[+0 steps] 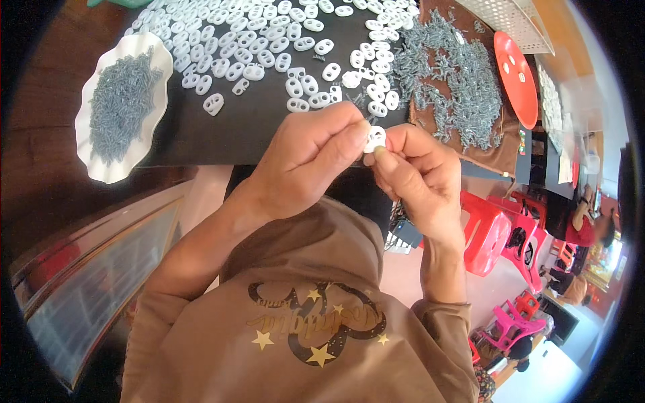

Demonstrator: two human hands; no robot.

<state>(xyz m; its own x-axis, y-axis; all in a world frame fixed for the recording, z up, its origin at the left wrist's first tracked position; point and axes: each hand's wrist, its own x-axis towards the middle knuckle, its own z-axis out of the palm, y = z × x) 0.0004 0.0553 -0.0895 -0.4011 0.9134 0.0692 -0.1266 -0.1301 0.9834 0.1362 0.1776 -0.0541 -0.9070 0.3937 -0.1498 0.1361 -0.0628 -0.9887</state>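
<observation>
In front of me, at the table's near edge, a white oval cord lock (375,139) with two holes is pinched between my hands. My left hand (310,156) is closed, with thumb and forefinger against the left side of the piece. Closed on the right side is my right hand (426,176), its thumb just below the holes. The fingertips hide part of the cord lock. Many loose white cord lock pieces (283,62) lie beyond my hands on the black tabletop (195,138), with a few small dark springs among them.
A scalloped white dish (84,129) of small grey springs (122,101) stands at left. More springs (447,80) are heaped on brown cloth (420,111) at right, beside a red oval plate (514,94) and a perforated white basket (514,23). Red stools (485,235) and people are farther right.
</observation>
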